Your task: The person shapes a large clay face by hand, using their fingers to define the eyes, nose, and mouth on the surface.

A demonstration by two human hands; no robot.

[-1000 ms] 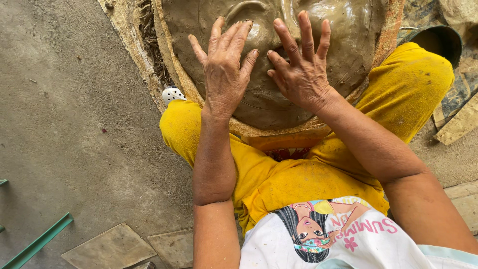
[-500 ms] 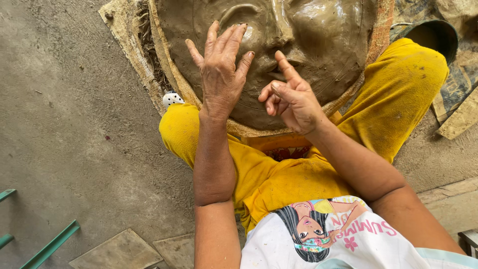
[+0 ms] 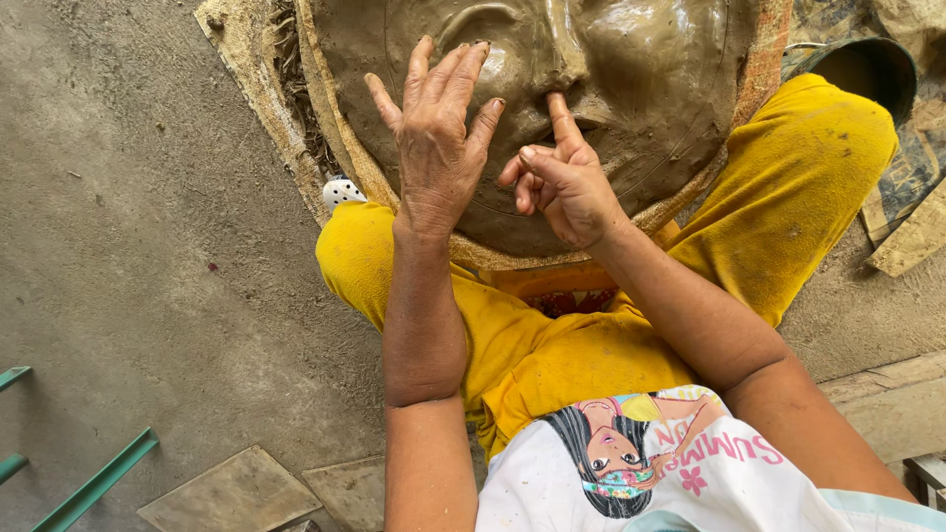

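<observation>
A large wet brown clay relief of a face [image 3: 641,89] rests on a round board across my lap, between my yellow trouser legs. My left hand [image 3: 434,148] lies flat on the clay's lower left, fingers spread. My right hand [image 3: 562,182] is curled, with only its index finger stretched out; the fingertip presses the clay just below the modelled nose. Neither hand holds anything.
A straw-coloured woven mat [image 3: 266,89] edges the board on the left. A small white spotted object [image 3: 342,191] sits by my left knee. Grey concrete floor [image 3: 128,246] spreads left, with green metal bars [image 3: 89,483] and flat tiles [image 3: 232,488] at the bottom. Wooden scraps [image 3: 912,241] lie right.
My right hand has gone from flat and spread on the clay to curled with one finger pointing, which moved up to the area under the nose. The left hand stayed in place.
</observation>
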